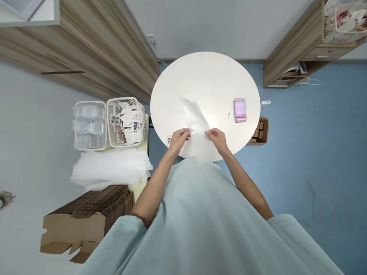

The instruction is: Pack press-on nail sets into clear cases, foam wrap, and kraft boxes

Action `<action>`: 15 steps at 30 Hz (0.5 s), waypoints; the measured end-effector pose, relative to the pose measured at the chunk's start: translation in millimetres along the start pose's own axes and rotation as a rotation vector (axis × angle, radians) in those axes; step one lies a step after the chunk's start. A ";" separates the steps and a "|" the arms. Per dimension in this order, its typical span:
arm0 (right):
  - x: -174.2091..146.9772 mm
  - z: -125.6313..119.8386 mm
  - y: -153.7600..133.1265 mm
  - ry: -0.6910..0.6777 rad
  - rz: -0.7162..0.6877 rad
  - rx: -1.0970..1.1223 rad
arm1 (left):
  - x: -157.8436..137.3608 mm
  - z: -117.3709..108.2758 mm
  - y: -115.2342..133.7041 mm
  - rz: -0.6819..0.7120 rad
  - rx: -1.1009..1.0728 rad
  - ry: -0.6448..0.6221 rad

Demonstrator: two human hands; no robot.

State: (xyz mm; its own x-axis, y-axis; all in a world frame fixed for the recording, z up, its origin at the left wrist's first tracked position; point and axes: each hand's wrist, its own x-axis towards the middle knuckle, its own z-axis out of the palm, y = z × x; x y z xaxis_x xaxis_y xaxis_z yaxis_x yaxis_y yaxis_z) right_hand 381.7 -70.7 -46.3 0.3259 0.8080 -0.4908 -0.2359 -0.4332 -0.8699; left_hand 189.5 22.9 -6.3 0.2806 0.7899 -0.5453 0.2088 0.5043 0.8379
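A thin, translucent white packing sheet (197,118) hangs between my hands over the near part of the round white table (212,76). My left hand (180,138) pinches its left edge between thumb and fingers. On the opposite edge, my right hand (218,138) has a similar pinch. The sheet's upper end slants to the left, and its lower end hangs close to my light green shirt. Beside my left hand lies a small white pack with pinkish pieces (168,140), partly covered by the hand.
A pixelated pink-purple rectangle (240,110) lies on the table's right. At left stand a basket of clear plastic boxes (89,126), a basket of small packets (126,121), stacked white sheets (110,166) and folded cardboard boxes (86,221). A carton (265,131) sits below the table's right edge.
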 end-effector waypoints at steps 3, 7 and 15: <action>10.3 -3.4 6.8 0.040 0.000 -0.029 | 2.2 4.8 -4.4 -0.003 -0.038 -0.014; 20.3 -1.7 8.4 0.052 -0.018 -0.066 | 4.2 8.7 -5.8 -0.010 -0.155 -0.068; 26.7 13.7 13.0 0.039 -0.097 -0.166 | 14.4 4.9 0.6 -0.101 -0.288 -0.131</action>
State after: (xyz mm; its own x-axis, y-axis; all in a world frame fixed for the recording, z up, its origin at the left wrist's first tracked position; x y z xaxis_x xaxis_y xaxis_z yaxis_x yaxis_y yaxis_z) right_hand 374.7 -49.3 -70.1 0.3754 0.8345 -0.4032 -0.0490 -0.4166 -0.9078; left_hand 198.2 32.9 -13.7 0.3943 0.6886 -0.6086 -0.0269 0.6705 0.7414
